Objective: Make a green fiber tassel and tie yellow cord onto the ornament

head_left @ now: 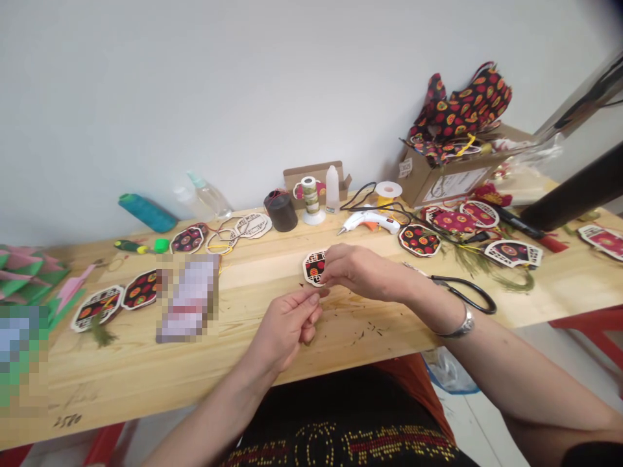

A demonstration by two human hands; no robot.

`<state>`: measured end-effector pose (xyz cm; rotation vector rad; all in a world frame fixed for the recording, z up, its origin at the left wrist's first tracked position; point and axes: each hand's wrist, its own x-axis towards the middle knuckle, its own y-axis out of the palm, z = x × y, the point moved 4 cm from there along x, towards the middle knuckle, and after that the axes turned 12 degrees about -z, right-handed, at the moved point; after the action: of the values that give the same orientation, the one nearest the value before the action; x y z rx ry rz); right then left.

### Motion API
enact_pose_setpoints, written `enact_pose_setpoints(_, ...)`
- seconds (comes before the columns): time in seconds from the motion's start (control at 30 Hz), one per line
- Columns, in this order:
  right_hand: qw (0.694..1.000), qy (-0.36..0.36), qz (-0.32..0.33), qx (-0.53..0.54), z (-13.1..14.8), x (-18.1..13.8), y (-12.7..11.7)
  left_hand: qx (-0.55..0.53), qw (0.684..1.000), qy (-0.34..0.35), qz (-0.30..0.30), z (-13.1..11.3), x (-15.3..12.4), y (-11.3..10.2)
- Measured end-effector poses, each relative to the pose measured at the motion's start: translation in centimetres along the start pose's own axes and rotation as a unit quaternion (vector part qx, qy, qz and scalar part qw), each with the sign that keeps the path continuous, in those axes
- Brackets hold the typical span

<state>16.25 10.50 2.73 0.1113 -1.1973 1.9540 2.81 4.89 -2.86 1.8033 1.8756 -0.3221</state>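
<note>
My left hand [292,323] is closed in a pinch above the front of the table; whatever lies between its thumb and finger is too small to make out. Just beyond, my right hand [357,271] has its bent fingers closed at the right side of a small ornament [314,267], a dark patterned fabric panel in a pale cut-out frame. My fingers hide the ornament's right part. The two hands' fingertips almost meet at its lower edge. Dark scraps [372,329] lie on the wood near my right forearm, and black-handled scissors [470,295] rest beyond it.
Along the wall stand a glue gun [372,221], a thread spool [311,201], a white bottle [332,189] and a black container [281,211]. A cardboard box [438,178] with patterned fabric sits at back right. More framed ornaments [141,289] lie left, beside a blurred-out item [189,298].
</note>
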Motion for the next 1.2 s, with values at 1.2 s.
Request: enact_pose_setpoints(1.2, 0.919, -0.029, -0.316, -0.234, -3.6, 13.3, -11.5, -0.122, 0.985, 0.058, -0.102, -3.1, 0.1, -2.1)
